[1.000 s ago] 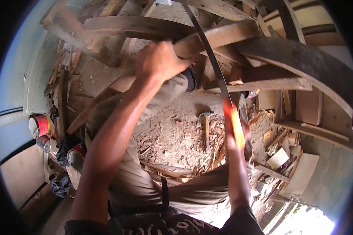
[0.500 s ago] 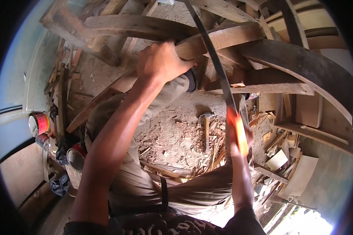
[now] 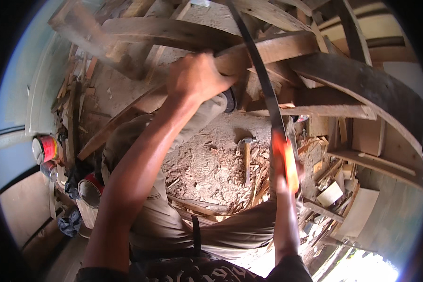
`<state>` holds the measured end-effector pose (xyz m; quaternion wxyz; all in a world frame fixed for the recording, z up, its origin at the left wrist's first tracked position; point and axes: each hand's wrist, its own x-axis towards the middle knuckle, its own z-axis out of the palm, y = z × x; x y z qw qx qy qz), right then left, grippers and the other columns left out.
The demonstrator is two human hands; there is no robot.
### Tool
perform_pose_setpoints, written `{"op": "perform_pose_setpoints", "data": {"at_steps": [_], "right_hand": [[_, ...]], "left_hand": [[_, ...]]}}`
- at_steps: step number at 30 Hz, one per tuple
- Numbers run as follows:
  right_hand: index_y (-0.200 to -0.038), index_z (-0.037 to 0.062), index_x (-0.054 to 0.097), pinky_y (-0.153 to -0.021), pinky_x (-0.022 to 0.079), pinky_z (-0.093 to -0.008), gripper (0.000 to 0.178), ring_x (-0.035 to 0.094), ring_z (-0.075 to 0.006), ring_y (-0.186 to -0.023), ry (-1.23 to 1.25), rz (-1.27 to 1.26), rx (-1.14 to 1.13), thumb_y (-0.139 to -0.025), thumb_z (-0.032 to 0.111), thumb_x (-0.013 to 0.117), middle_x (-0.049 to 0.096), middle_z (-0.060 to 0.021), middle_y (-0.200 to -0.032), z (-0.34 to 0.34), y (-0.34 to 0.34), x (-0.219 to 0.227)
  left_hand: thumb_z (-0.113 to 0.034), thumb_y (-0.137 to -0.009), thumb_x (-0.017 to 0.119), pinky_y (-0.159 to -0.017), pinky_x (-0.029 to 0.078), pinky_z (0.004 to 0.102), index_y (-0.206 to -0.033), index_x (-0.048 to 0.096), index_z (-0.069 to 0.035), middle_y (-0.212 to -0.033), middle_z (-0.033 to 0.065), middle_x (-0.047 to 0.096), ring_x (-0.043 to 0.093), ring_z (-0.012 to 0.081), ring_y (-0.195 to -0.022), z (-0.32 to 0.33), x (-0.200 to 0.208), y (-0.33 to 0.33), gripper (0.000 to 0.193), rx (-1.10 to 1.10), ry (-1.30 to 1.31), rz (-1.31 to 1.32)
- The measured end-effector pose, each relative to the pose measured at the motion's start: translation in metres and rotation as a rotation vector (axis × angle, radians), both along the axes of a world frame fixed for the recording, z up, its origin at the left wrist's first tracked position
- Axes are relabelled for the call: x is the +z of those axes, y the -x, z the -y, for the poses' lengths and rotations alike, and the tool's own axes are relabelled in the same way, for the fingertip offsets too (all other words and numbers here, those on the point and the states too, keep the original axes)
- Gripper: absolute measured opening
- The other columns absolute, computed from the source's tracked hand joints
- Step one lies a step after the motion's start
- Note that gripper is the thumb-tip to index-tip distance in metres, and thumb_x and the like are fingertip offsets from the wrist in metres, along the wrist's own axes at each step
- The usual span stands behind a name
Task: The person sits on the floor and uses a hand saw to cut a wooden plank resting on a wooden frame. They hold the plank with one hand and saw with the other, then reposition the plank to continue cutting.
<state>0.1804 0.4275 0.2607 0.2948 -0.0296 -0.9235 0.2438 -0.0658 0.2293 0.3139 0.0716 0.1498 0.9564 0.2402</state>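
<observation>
With my left hand [image 3: 195,77] I grip a wooden beam [image 3: 289,46], my fingers closed over its left part. The hand looks slightly blurred. My right hand [image 3: 281,175] is wrapped round the orange handle [image 3: 289,162] of a handsaw. Its long dark blade [image 3: 263,70] runs away from me across the beam, to the right of my left hand. Whether the teeth have cut into the wood cannot be made out. My left knee is raised just below the beam, close to my left wrist.
Curved timber pieces [image 3: 352,77] cross behind and right of the beam. A hammer [image 3: 247,160] lies on the dirt floor among wood chips. Paint cans [image 3: 90,191] stand at the left. Wood offcuts [image 3: 331,193] and boards [image 3: 362,214] are piled at the right.
The handsaw and my right hand have shifted slightly toward me. My left hand stays on the beam, a little blurred now.
</observation>
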Motion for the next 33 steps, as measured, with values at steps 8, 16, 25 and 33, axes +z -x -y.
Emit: {"op": "perform_pose_setpoints", "data": {"at_steps": [8, 16, 25, 33], "right_hand": [[-0.088, 0.0031, 0.071, -0.049, 0.05, -0.035, 0.006, 0.061, -0.0234, -0.053, -0.014, -0.126, 0.097, -0.087, 0.006, 0.066, 0.062, -0.0086, -0.066, 0.015, 0.014, 0.011], [-0.082, -0.0021, 0.067, -0.052, 0.049, -0.0314, 0.012, 0.061, -0.0216, -0.055, 0.15, -0.094, -0.015, -0.071, 0.0, 0.063, 0.065, -0.0102, -0.073, 0.014, -0.004, -0.017], [-0.087, -0.0001, 0.068, -0.059, 0.056, -0.036, 0.017, 0.067, -0.0248, -0.06, -0.069, 0.001, 0.084, -0.083, 0.016, 0.063, 0.067, -0.0124, -0.073, 0.001, -0.025, -0.006], [-0.091, 0.0044, 0.07, -0.053, 0.053, -0.0338, 0.026, 0.066, -0.0206, -0.058, -0.008, -0.081, -0.032, -0.09, 0.029, 0.061, 0.068, -0.0064, -0.074, 0.01, -0.017, -0.012]], "left_hand": [[-0.062, -0.068, 0.078, -0.076, 0.06, 0.0437, -0.099, 0.074, -0.006, -0.088, 0.0192, 0.074, 0.074, 0.0343, -0.083, 0.0, 0.01, -0.006, 0.064, -0.041, 0.028, -0.043], [-0.06, -0.067, 0.08, -0.074, 0.06, 0.0437, -0.1, 0.074, -0.007, -0.087, 0.0186, 0.074, 0.074, 0.0336, -0.082, -0.001, -0.001, -0.006, 0.063, 0.02, 0.005, -0.086], [-0.059, -0.067, 0.078, -0.075, 0.06, 0.0443, -0.101, 0.074, -0.007, -0.087, 0.0204, 0.074, 0.074, 0.0363, -0.083, 0.0, 0.007, 0.0, 0.062, -0.008, 0.02, -0.128], [-0.06, -0.067, 0.077, -0.073, 0.06, 0.0438, -0.094, 0.076, -0.006, -0.086, 0.0208, 0.074, 0.074, 0.0363, -0.081, 0.001, -0.009, -0.006, 0.061, 0.035, 0.038, -0.157]]}}
